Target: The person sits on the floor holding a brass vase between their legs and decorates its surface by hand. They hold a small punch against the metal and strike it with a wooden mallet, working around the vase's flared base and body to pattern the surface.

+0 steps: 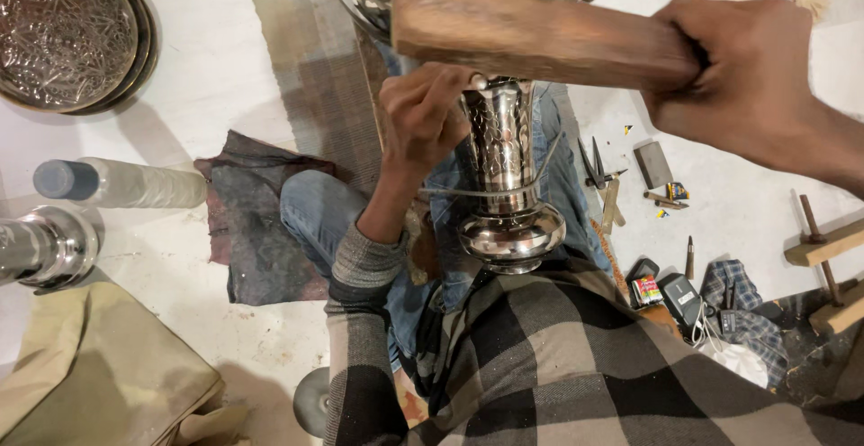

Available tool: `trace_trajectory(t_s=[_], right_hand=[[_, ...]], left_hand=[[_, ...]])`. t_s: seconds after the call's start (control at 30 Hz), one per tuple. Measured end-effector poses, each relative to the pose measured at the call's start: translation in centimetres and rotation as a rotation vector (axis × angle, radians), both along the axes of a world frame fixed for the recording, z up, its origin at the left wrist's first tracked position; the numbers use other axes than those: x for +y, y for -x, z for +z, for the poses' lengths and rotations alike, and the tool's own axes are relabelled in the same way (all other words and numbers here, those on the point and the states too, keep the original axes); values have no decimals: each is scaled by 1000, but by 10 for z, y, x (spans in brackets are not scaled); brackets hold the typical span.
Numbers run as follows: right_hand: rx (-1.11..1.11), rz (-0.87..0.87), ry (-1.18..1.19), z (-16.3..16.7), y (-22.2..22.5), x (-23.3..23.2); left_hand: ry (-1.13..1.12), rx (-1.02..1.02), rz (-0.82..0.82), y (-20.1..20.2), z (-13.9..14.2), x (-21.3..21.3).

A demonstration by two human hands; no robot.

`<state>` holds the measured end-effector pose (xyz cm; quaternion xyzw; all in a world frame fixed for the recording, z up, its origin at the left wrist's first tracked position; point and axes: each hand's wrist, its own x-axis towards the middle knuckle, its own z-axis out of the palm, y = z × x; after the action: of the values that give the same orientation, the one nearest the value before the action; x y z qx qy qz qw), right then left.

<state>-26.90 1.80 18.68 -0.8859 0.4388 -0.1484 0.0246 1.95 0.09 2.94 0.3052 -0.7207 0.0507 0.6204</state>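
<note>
White painted floor [216, 77], scuffed and stained. Striped woven mat [315, 77] runs down the middle, dark rag [252, 221] beside it. Tan cushion [90, 374] bottom left. Wooden frame [828, 248] far right. Light even, soft shadows.

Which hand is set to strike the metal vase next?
Right. The right hand holds the wooden mallet raised above the hammered metal vase. The left hand grips the vase, so it likely steadies.

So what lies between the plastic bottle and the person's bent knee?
In the head view, a dark rumpled cloth lies on the floor between the plastic bottle and the knee.
</note>
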Motion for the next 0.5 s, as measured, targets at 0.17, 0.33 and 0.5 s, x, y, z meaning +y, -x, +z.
trace_trajectory(t_s=[0.17, 0.33, 0.5], right_hand=[[74, 65, 66, 6, 1, 4], [343, 86, 207, 32, -24, 7], [517, 63, 128, 64, -48, 5]], left_hand=[[-77, -43, -24, -6, -2, -1], [-84, 52, 58, 5, -17, 4], [-211, 277, 68, 17, -14, 12]])
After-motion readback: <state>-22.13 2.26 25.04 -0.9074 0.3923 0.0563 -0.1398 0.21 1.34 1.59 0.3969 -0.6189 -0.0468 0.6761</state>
